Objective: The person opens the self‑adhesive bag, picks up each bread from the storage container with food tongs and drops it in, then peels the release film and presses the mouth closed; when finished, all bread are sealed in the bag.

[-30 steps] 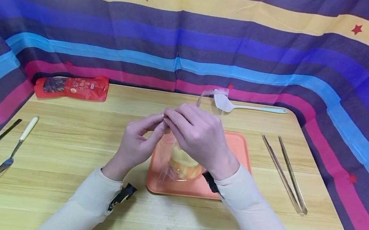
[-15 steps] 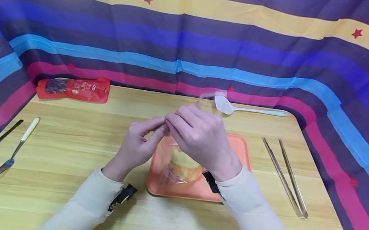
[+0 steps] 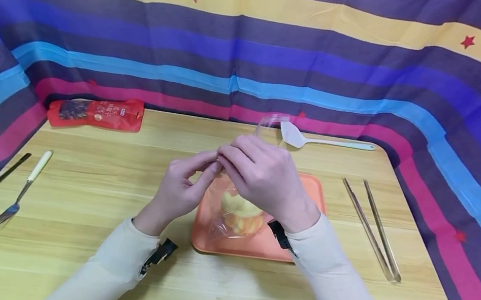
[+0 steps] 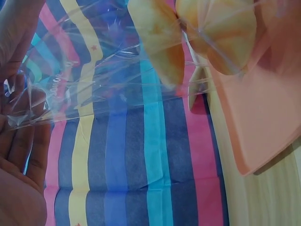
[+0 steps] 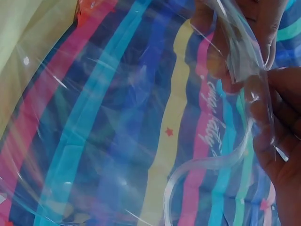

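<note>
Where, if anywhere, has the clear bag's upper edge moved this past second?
Yes: in the head view, the bag's upper edge shifted slightly left against the spatula.

The head view is bright and evenly lit, with a pale sheen on the bench (image 3: 220, 296) and soft shadows beside both sleeves (image 3: 95, 263). Both wrist views are dimmer and softer in focus; thin white glints streak the clear bag (image 4: 103, 84), which hazes the cloth (image 4: 155, 165).
</note>
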A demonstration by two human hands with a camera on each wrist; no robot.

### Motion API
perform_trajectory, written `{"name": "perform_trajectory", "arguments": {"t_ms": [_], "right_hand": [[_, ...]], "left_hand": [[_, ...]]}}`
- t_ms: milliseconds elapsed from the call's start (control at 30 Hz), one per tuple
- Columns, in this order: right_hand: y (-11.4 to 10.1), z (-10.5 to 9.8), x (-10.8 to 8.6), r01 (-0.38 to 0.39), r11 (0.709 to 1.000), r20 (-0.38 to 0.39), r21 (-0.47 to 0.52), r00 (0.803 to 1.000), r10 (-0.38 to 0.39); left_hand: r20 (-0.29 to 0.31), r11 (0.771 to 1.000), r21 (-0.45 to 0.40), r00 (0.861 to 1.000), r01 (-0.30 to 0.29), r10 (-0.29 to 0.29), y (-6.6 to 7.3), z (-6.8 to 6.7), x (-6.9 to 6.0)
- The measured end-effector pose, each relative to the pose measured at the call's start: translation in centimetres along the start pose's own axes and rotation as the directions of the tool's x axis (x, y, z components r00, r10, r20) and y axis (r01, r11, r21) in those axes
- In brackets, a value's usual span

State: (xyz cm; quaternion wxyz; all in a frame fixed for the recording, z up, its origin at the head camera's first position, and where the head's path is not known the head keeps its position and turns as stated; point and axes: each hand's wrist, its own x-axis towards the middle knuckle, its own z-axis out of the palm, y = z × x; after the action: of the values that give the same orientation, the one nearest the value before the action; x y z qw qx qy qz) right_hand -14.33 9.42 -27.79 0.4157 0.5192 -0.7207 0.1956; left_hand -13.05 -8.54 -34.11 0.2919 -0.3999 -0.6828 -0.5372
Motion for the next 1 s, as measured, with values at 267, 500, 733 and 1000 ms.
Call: {"name": "perform_trajectory", "arguments": {"t_ms": [267,500,733,1000], "right_hand": [[0.18,-0.18,0.02,0.038,0.998,0.013,-0.044,0.999,-0.038],[0.06,-0.21,0.10,0.052,0.995,0.006,-0.090,0.999,-0.052],[0.22,-0.01,-0.12,0.018,0.996,-0.003,-0.089,1.000,-0.018],[0.59,-0.47,-0.52,0.008,0.999,0.038,0.037,0.999,-0.009]], "left_hand": [[0.008,1.000,0.016,1.000,-0.003,0.003,-0.24,-0.02,-0.02],[0.007,0.996,0.085,1.000,-0.030,0.030,-0.07,-0.03,-0.01],[0.007,0.994,0.102,0.999,-0.043,0.043,0.23,0.12,0.08],[0.015,0.988,0.139,0.997,-0.072,0.071,0.37,0.06,0.17]]}}
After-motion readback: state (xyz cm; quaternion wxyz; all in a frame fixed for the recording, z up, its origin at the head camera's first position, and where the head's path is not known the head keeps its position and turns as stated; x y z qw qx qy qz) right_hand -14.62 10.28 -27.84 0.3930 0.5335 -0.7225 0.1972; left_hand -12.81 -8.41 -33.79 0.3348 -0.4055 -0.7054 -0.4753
